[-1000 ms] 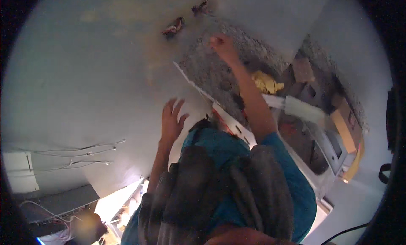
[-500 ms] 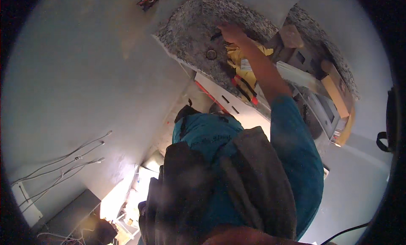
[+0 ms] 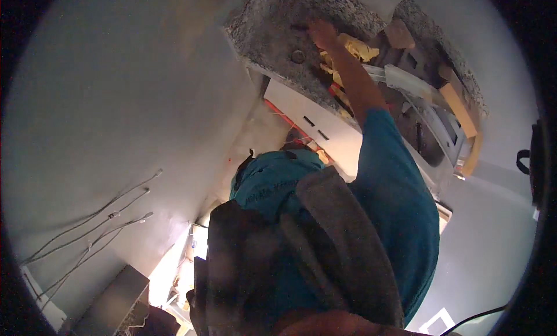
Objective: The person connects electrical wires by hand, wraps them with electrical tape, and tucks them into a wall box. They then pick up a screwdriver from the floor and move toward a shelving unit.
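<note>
My right hand (image 3: 321, 33) reaches far forward over a speckled grey stone countertop (image 3: 272, 40). Its fingers look closed around the end of a small dark thing (image 3: 299, 27), whose kind is too blurred to make out. A round ring-like piece (image 3: 298, 56) lies on the stone just nearer to me. Crumpled yellow material (image 3: 358, 47) is beside the wrist, partly behind my forearm. Pliers with red and black handles (image 3: 341, 95) lie near the counter's front edge, half hidden by the arm. My left hand is out of sight.
On the right are a brownish block (image 3: 399, 34), a long pale strip (image 3: 415, 83), a cardboard box (image 3: 459, 107) and a sink (image 3: 426, 141). A white panel with dark slots (image 3: 310, 127) stands below the counter. Loose cables (image 3: 87, 228) hang from the left wall.
The view has shifted, and the counter sits a little differently in the picture. My right forearm now covers more of the pliers. My right hand stays beside the dark thing.
</note>
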Tool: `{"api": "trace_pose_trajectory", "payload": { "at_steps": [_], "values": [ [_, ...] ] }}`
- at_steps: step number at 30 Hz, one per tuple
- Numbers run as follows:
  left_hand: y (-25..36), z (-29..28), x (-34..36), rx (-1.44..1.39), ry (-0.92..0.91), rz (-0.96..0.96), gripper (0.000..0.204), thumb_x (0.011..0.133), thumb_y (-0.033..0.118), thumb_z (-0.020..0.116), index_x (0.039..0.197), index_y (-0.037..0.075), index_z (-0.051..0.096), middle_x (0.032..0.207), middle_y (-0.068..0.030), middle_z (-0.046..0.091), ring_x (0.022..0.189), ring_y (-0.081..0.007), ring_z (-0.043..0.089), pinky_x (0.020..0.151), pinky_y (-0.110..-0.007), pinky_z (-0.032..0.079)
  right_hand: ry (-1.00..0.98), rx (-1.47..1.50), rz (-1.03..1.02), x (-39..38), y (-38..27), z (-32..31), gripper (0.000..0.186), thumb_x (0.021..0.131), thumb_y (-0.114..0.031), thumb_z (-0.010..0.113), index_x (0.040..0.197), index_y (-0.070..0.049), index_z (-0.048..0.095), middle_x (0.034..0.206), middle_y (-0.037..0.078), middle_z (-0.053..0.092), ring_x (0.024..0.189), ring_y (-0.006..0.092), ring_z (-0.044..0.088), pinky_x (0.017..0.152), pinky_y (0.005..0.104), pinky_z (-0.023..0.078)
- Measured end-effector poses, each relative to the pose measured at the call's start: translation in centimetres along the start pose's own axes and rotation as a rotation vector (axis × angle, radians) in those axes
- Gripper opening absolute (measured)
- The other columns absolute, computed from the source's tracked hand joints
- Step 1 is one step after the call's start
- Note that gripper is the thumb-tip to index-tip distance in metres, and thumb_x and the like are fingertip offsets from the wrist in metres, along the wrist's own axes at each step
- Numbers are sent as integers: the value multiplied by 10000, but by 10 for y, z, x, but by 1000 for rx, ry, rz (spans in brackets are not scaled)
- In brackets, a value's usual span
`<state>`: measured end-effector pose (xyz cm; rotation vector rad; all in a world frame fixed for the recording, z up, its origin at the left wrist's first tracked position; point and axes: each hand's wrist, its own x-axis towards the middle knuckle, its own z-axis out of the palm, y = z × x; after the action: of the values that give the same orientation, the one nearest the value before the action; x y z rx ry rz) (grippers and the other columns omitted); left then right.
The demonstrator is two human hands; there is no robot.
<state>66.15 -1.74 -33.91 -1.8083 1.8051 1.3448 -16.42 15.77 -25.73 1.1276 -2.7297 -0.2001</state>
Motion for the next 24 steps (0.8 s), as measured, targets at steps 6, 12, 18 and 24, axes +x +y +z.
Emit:
{"api": "trace_pose_trajectory", "payload": {
  "at_steps": [6,12,18,24],
  "values": [
    [0,-14,35,45,-86,37,481,935,271,571,1351,50,475,1331,-151,496,1242,-280,451,1052,-394,348,306,77,-272,-60,-84,-16,348,871,-318,609,1161,-126,629,1074,116,622,1016,301,584,851,541,441],
    [31,-21,78,133,-188,152,482,932,264,572,1350,46,474,1337,-143,491,1241,-268,450,1054,-384,346,-33,-97,33,-94,-106,-43,388,878,-223,575,1261,-156,581,1199,158,564,1224,358,460,1033,552,329],
    [74,-6,111,194,-280,280,483,929,258,573,1350,42,473,1343,-136,486,1240,-255,449,1056,-374,343,32,-11,141,-112,-126,-45,409,823,-118,564,1229,-152,596,1248,149,530,1238,402,434,1026,521,353],
    [142,37,113,251,-412,485,484,927,251,574,1350,39,472,1348,-128,481,1239,-243,448,1058,-364,341,11,1166,189,-154,-133,-54,464,815,-35,502,1267,-127,552,1278,145,503,1283,408,389,1083,445,353]
  ]
}}
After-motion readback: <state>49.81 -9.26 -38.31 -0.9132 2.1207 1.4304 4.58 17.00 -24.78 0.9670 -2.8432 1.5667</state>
